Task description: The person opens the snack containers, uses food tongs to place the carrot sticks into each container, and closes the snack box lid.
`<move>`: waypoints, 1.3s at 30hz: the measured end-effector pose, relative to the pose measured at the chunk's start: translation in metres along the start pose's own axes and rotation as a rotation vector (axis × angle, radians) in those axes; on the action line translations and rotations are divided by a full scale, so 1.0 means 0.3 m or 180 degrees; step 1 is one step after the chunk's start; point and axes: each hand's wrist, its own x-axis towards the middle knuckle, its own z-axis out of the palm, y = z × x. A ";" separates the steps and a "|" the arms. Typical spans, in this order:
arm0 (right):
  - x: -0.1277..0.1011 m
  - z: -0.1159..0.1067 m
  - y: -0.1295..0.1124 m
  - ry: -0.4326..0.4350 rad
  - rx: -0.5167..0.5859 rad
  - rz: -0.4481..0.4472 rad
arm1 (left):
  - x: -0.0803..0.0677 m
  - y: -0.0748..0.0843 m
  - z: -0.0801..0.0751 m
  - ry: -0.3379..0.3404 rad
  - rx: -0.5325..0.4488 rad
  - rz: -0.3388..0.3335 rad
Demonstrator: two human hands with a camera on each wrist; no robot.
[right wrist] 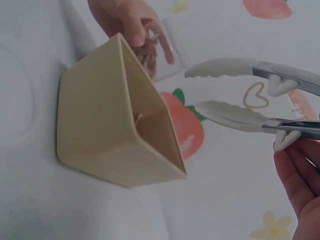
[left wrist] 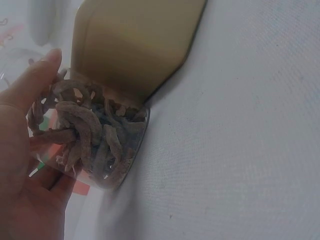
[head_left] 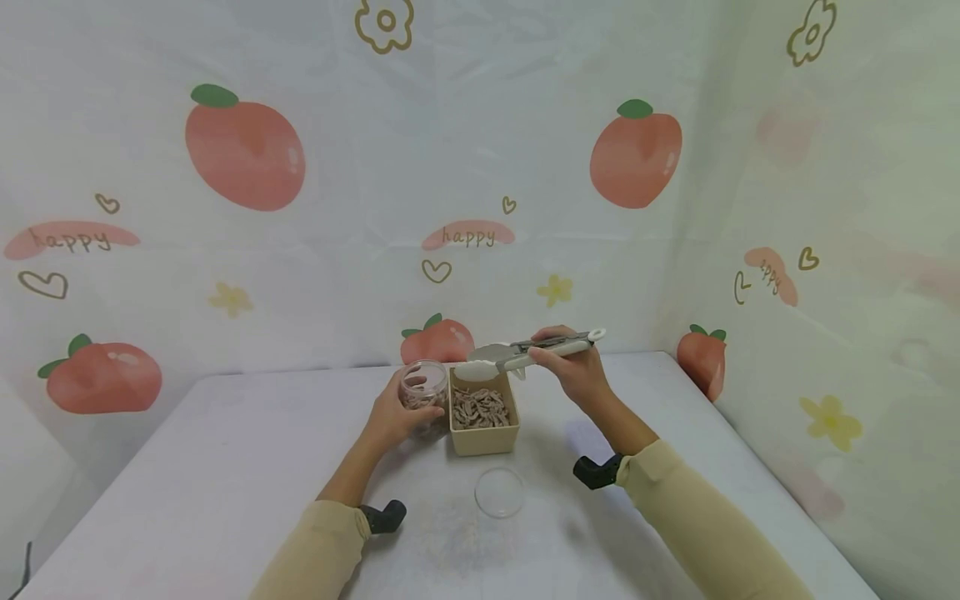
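My left hand [head_left: 388, 423] grips a clear jar [head_left: 424, 375] by its side, thumb toward the box. Brown, curled dried strips [left wrist: 82, 125] lie inside the jar, which stands upright close beside a beige box [head_left: 483, 442]. More of the same strips [head_left: 480, 408] cover the bottom of that box. In my right hand [head_left: 576, 373] is a pair of tongs [right wrist: 235, 120] with white scalloped tips and grey metal arms. Their tips are spread apart above the box's far end, with nothing between them in the right wrist view.
A round clear lid [head_left: 498, 493] lies flat on the white-covered table [head_left: 262, 467], in front of the box. Behind and to the right rise white sheets [head_left: 480, 150] printed with peaches, flowers and hearts. A pale lilac patch [head_left: 588, 437] shows beneath the right forearm.
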 end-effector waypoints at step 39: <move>-0.013 0.055 0.110 -0.0859 -0.0310 0.0244 | 0.001 -0.003 -0.001 0.0011 -0.0041 0.0078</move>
